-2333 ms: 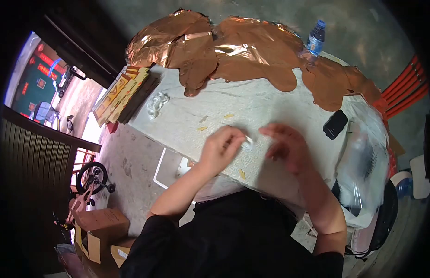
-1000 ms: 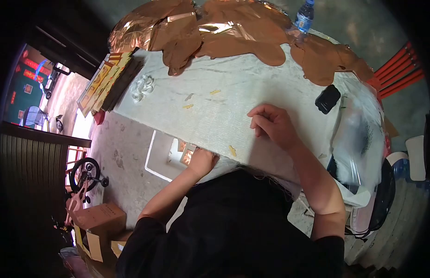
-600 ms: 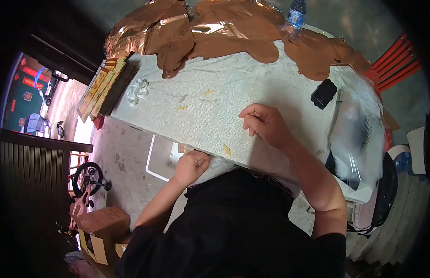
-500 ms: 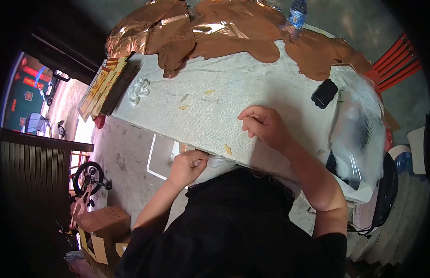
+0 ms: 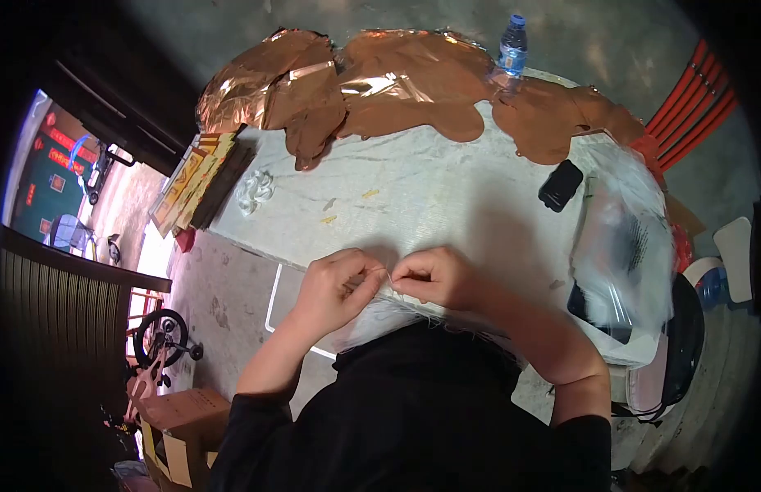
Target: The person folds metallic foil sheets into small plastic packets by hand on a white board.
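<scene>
My left hand (image 5: 339, 287) and my right hand (image 5: 436, 277) are close together over the near edge of the white-covered table (image 5: 446, 197). Fingers of both hands are pinched on a thin thread (image 5: 387, 275) that runs between the fingertips. Under the hands, at the table edge, lies a bundle of whitish, translucent strands (image 5: 376, 320). Small yellow pieces (image 5: 370, 194) lie on the table beyond my hands.
Copper-coloured sheets (image 5: 413, 90) cover the far side, with a water bottle (image 5: 513, 51) there. A black case (image 5: 561, 186) and a plastic-wrapped bundle (image 5: 622, 246) lie right. Crumpled white material (image 5: 255, 192) and stacked yellow packets (image 5: 196, 182) lie left.
My right hand has come down and left to meet my left hand. My left hand has risen slightly from the table edge. The thread now shows between them, and the view has shifted.
</scene>
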A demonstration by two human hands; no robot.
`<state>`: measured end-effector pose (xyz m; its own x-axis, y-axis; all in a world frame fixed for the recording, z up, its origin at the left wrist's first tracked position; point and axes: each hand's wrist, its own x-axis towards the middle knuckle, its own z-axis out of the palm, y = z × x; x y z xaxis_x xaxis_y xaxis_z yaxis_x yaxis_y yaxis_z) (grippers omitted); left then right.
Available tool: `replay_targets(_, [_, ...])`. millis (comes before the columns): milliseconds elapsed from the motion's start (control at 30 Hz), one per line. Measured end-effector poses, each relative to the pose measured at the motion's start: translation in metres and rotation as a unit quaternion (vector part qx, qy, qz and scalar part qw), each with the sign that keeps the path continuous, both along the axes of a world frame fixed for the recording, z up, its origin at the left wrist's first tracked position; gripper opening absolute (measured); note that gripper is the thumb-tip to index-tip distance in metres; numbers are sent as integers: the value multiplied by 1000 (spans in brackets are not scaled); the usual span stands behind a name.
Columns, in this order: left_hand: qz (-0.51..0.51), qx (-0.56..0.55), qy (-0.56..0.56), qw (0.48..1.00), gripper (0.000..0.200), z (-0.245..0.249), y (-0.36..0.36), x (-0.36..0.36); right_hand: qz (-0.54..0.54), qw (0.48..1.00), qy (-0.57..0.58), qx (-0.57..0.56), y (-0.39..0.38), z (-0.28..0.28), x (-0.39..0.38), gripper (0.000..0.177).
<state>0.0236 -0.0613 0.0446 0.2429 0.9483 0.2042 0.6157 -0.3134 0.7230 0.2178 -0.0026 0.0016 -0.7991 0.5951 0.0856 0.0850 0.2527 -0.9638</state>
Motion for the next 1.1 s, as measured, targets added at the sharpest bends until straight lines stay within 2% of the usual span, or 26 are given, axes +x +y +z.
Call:
replay_targets(133, [3,-33,8,999,6,11,8,8,-5,997,0,-79,7,3,7,9])
replay_targets(200, [12,-151,-5,988,15,8,12,4,5,977,84,-195,12,5,10,9])
replay_targets(233, [10,-150,-4,989,15,3,15,5,2,977,85,-194,15,9,13,9])
replay_targets(300, [17,-74,-137,988,28,-5,22,9,-38,957,148,-248,20,26,19,9])
replay_targets(333, [-29,-152,-202,967,35,-1,24,12,-65,955,158,-243,20,35,20,10])
replay_targets(367, [-29,-151,-202,967,35,-3,26,17,-64,955,158,-242,22,42,22,10])
replay_targets(433, [-127,-276,-316,899,40,-6,31,32,-88,964,167,-188,27,52,30,10])
replay_targets(467, [-162,-292,-383,861,39,-2,29,45,-139,952,174,-211,29,56,34,14])
replay_targets(500, [-164,-290,-382,862,39,6,32,42,-152,936,242,-208,34,58,42,16])
replay_targets(533, [-200,-359,-351,841,34,14,38,34,-163,915,308,-204,41,60,54,18])
replay_targets(567, [-234,-425,-318,815,31,19,42,28,-214,911,317,-152,56,50,68,19])
replay_targets(600, [-161,-339,-363,853,25,16,44,25,-237,876,393,-151,66,47,79,17])
replay_targets(633, [-183,-328,-452,809,18,11,57,5,-236,875,394,-150,63,55,83,17])
replay_targets(700, [-262,-325,-519,746,20,20,78,-13,-306,865,343,-202,56,77,90,14])
replay_targets(733, [-262,-323,-517,748,20,23,76,-7,-259,885,334,-196,50,78,86,12])
replay_targets(767, [-200,-292,-463,813,27,24,70,7,-257,885,335,-196,46,79,78,12])
replay_targets(800, [-133,-257,-404,868,35,26,65,23,-199,903,328,-196,43,79,67,12])
replay_targets(833, [-214,-240,-365,874,51,14,66,35,-139,918,318,-193,42,80,60,12])
replay_targets(867, [-209,-267,-350,873,60,8,57,51,-92,925,327,-171,45,70,54,13])
replay_targets(900, [-245,-259,-351,866,61,8,50,70,-87,926,326,-171,41,75,50,13])
replay_targets(933, [-309,-254,-346,849,52,8,45,79,-113,926,334,-132,37,84,45,14])
replay_targets(967, [-303,-249,-397,830,32,-5,36,90,-138,925,341,-93,34,95,41,15])
replay_targets(1033, [-305,-368,-298,826,14,9,34,73,-183,904,386,6,47,108,66,20])
replay_targets(1067, [-230,-353,-341,840,14,11,33,62,-236,874,424,-13,47,116,81,19])
replay_targets(1100, [-154,-336,-382,847,13,13,30,47,-237,864,443,0,50,116,104,18])
